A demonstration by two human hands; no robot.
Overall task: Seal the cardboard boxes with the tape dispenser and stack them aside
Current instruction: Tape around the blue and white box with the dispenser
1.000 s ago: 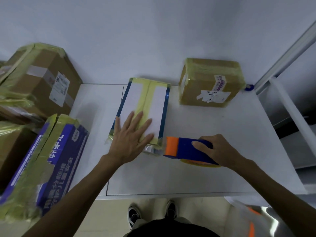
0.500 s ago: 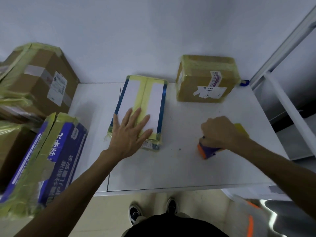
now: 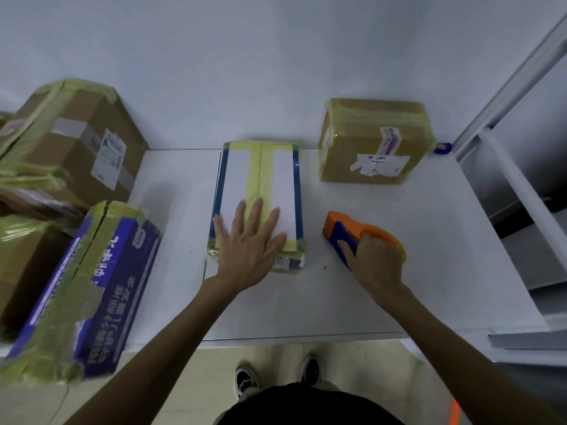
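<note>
Blue-edged box (image 3: 236,179), seam taped, lies under the flat left hand (image 3: 248,243); right hand (image 3: 376,262) grips the tape dispenser (image 3: 337,228) beside it. Probably next: stack it at the table's (image 3: 429,286) left edge.

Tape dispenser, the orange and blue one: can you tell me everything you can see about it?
The tape dispenser looks like plastic, with an orange nose and a blue body. A yellowish-orange rim, probably the tape roll, peeks out behind the hand. It seems to sit on the white table, to the right of the flat box and not touching it. Its nose points away and a little left. The right hand grips its near end, with fingers curled over the blue side.
</note>
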